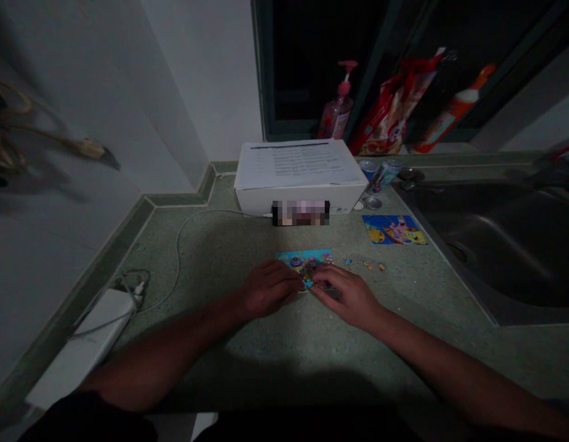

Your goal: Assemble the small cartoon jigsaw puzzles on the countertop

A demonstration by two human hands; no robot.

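The left hand [268,288] and right hand [344,297] had their fingertips down on a little puzzle [290,256], can't tell if they were pinching anything, with loose pieces [367,264] handy nearby.

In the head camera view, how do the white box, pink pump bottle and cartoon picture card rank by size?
The white box is largest; the pink pump bottle and cartoon picture card look alike, so unranked.

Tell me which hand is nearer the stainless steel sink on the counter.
Right. The right hand is nearer, to the left of the stainless steel sink and not touching it. The left hand lies farther away, beyond the right hand.
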